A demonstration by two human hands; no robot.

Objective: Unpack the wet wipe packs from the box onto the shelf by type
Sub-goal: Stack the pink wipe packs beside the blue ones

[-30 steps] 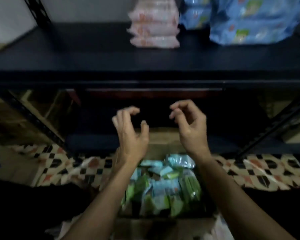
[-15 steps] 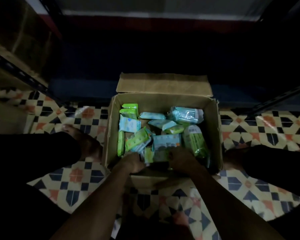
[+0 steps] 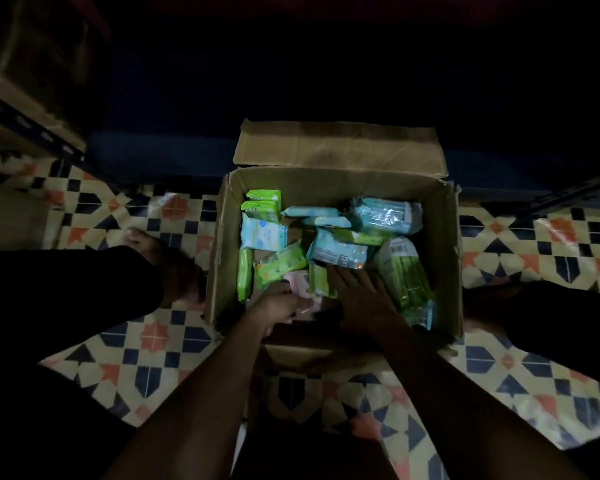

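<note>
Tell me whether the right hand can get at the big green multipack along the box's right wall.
Probably yes. The right hand lies flat and open inside the box, right beside the green multipack, which lies on top with nothing over it. The left hand is busy with a pink pack.

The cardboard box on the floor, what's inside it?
The cardboard box holds loose wet wipe packs: green, light blue, one pink under the left hand. Lower layers are hidden.

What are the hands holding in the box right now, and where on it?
The left hand grips a pink pack at its near end. The right hand lies flat with straight fingers on the packs and holds nothing.
</note>
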